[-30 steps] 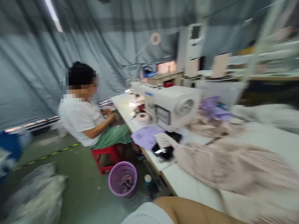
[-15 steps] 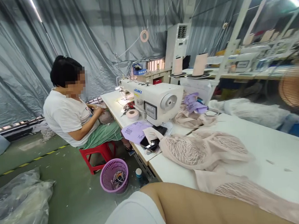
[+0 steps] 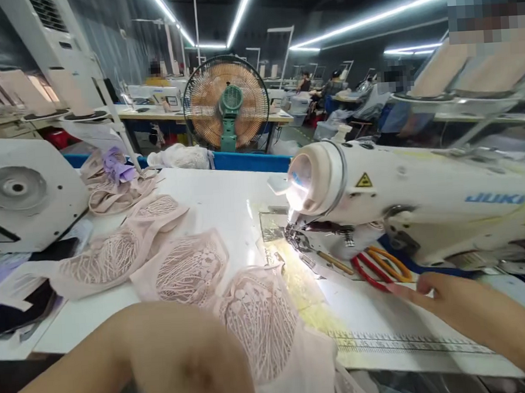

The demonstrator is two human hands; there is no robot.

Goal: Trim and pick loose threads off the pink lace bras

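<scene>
A beige lace bra [image 3: 260, 320] lies on the white table by the needle area of a sewing machine [image 3: 358, 174]. My left hand [image 3: 187, 353] is over the bra's near left part, its back toward me; its fingers are smeared and mostly hidden. At the right, my right hand [image 3: 430, 293] is beside scissors with a red handle loop [image 3: 370, 273] and an orange handle loop [image 3: 391, 265]. One stretched finger meets the red loop; the hand is not closed around it.
More beige lace bra pieces [image 3: 102, 255] lie at left, near another machine [image 3: 20, 191] and a dark phone [image 3: 22, 309]. A large fan [image 3: 226, 104] stands behind the table. A ruler strip [image 3: 397, 342] runs along the front edge. Other people are farther back.
The view has swung right, from the seated co-worker and left machine to the machine in front of me. Both my hands now show; before, only a forearm and sleeve did.
</scene>
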